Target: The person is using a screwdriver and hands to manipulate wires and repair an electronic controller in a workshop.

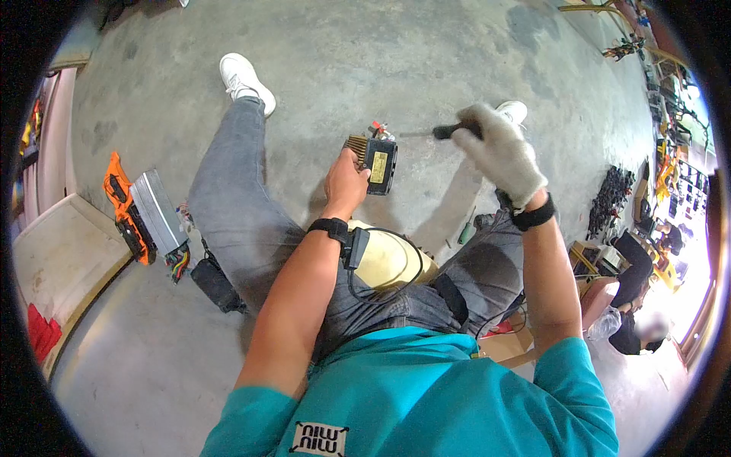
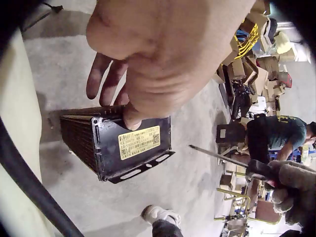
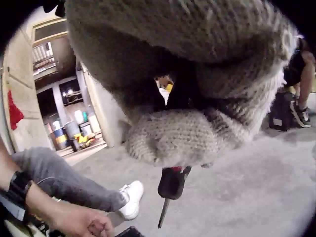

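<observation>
My bare left hand (image 1: 346, 184) grips a black finned controller box (image 1: 381, 166), thumb pressed on its face beside a yellow printed label (image 2: 140, 143). Metal fins run along one side, and wires with a red connector (image 1: 378, 128) show at its far end. The right hand (image 1: 502, 156), in a knitted whitish glove, holds a screwdriver (image 3: 171, 183) by its dark handle with red parts. In the left wrist view the screwdriver's thin shaft (image 2: 217, 155) points toward the box, its tip a short way off the box's edge. Glove fingers wrap the handle and hide much of it.
A pale yellow object (image 1: 384, 263) sits between the person's legs. On the concrete floor lies a green-handled tool (image 1: 466, 231). To the left are a silver finned box (image 1: 158, 211) with coloured wires and an orange-black part (image 1: 118, 186). Another person (image 2: 284, 140) is at the side.
</observation>
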The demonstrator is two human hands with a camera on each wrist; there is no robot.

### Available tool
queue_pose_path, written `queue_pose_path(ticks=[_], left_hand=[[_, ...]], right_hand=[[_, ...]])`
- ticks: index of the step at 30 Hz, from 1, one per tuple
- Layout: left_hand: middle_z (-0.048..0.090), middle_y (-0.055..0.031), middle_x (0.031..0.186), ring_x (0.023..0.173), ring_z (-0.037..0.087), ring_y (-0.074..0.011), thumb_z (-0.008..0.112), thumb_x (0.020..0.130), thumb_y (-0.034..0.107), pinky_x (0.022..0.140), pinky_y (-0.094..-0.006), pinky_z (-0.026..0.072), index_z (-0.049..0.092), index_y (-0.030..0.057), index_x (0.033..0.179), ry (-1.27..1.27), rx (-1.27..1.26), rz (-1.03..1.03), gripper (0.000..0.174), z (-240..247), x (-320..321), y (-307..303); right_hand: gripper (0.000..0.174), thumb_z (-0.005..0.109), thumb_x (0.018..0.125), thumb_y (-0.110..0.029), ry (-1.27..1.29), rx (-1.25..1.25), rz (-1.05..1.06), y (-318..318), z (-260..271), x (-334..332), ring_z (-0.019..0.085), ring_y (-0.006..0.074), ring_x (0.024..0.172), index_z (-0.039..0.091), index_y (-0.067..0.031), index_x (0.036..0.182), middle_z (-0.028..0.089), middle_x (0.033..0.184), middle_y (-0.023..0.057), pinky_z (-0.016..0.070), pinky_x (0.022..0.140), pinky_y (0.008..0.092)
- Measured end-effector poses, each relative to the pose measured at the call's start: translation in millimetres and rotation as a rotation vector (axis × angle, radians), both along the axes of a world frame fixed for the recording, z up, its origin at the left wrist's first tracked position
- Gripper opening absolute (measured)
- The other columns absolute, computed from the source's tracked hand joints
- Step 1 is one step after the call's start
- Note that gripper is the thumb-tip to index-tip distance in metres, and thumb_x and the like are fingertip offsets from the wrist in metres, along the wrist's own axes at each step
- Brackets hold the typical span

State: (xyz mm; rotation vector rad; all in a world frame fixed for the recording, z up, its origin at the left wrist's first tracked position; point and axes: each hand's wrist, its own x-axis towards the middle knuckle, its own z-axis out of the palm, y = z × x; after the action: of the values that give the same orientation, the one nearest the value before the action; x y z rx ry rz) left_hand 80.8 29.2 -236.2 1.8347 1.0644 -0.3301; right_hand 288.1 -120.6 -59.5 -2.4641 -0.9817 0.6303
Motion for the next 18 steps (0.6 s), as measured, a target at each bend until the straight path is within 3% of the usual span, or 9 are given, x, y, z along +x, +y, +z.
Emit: queue_pose_path(ticks=[1,4,6,9,12,17,18], left_hand=[[0.071,-0.0152,0.109,0.103,0.068,-0.0382,0.078,0.086,0.011,0.088,-0.0496,0.0513,0.057,0.0052,0.113,-0.013,0.059,-0.022,0.035,0.8,-2.5,-2.8],[0.069,-0.0158,0.107,0.103,0.067,-0.0389,0.076,0.086,0.009,0.087,-0.0502,0.0505,0.055,0.0051,0.111,0.004,0.102,-0.029,0.033,5.2,-0.2,-2.8],[0.067,-0.0164,0.106,0.104,0.065,-0.0392,0.075,0.086,0.008,0.086,-0.0507,0.0498,0.054,0.0052,0.11,0.031,0.084,-0.004,0.032,7.7,3.6,-2.3],[0.063,-0.0164,0.105,0.103,0.062,-0.0401,0.073,0.085,0.004,0.085,-0.0511,0.0481,0.055,0.0068,0.105,-0.023,0.146,-0.051,0.026,1.3,-4.3,-1.5],[0.059,-0.0164,0.105,0.1,0.059,-0.0409,0.069,0.079,-0.005,0.085,-0.0493,0.0477,0.061,0.0079,0.095,-0.249,0.266,-0.125,0.022,-6.0,-16.7,-4.3],[0.057,-0.0167,0.106,0.104,0.058,-0.0397,0.066,0.077,-0.008,0.088,-0.047,0.0486,0.067,0.0082,0.096,-0.242,0.203,-0.103,0.025,3.4,-20.7,-1.2],[0.056,-0.0168,0.107,0.105,0.058,-0.0394,0.065,0.076,-0.009,0.09,-0.0461,0.0488,0.068,0.0084,0.096,-0.217,0.165,-0.109,0.027,5.2,-21.0,-0.2]], right_hand=[[0.032,0.072,0.088,-0.021,0.041,-0.024,-0.113,-1.0,7.4,6.6,0.072,0.033,0.092,0.068,-0.0035,0.114,0.072,0.1,0.0195,0.0558,0.081,0.0399],[0.033,0.071,0.088,-0.022,-0.034,0.027,-0.117,-13.8,-31.1,28.1,0.072,0.0313,0.087,0.068,-0.0029,0.115,0.073,0.094,0.0186,0.0559,0.078,0.0391],[0.036,0.07,0.088,-0.025,0.248,-0.09,-0.278,-16.9,-73.1,39.3,0.073,0.0302,0.084,0.068,-0.0021,0.116,0.073,0.09,0.018,0.056,0.076,0.0389],[0.041,0.07,0.087,-0.028,0.281,-0.106,-0.288,-20.5,-136.9,43.1,0.073,0.0266,0.075,0.067,-0.0004,0.117,0.072,0.087,0.0179,0.056,0.071,0.0371],[0.041,0.069,0.087,-0.027,0.307,-0.138,-0.267,-23.8,-204.3,47.3,0.073,0.0259,0.073,0.067,0.0012,0.117,0.073,0.087,0.0181,0.0567,0.07,0.0365],[0.044,0.069,0.086,-0.026,0.451,-0.122,-0.377,-19.3,-243.8,42.9,0.074,0.0272,0.075,0.067,0.0035,0.119,0.074,0.093,0.0215,0.058,0.072,0.0367],[0.044,0.069,0.087,-0.023,0.477,-0.111,-0.387,-18.2,-246.1,42.8,0.071,0.0222,0.072,0.065,0.0064,0.119,0.072,0.09,0.0179,0.0566,0.068,0.0341]])
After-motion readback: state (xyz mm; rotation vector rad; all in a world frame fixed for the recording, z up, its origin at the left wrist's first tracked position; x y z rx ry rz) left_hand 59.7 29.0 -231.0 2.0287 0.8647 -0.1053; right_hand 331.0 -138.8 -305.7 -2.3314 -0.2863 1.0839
